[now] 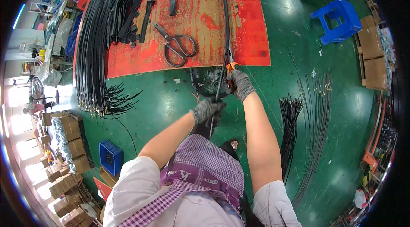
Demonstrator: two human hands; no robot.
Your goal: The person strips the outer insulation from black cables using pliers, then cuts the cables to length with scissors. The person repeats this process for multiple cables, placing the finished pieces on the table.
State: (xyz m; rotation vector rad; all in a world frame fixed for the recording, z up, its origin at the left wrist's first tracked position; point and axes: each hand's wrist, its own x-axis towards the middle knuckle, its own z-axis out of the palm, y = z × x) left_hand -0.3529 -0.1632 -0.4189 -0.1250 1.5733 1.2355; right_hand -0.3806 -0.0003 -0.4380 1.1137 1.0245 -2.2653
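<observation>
A long black cable [223, 13] runs down the red worn tabletop [252, 26] and past its near edge toward my body. My left hand [207, 109], in a grey glove, is closed around this cable below the table edge. In my grey-gloved right hand [241, 85] is an orange-handled cutting tool [232, 67]. Its narrow metal jaws point away from me, close beside the cable; whether they touch it I cannot tell. Black-handled scissors [179, 47] lie on the table left of the cable.
A thick bundle of black cables [92, 56] hangs over the table's left side. More cable bundles [290, 120] lie on the green floor [265, 150] at right. A blue stool [337, 21] stands far right, a blue crate [110, 157] at lower left. Cardboard boxes [376, 73] line the right side.
</observation>
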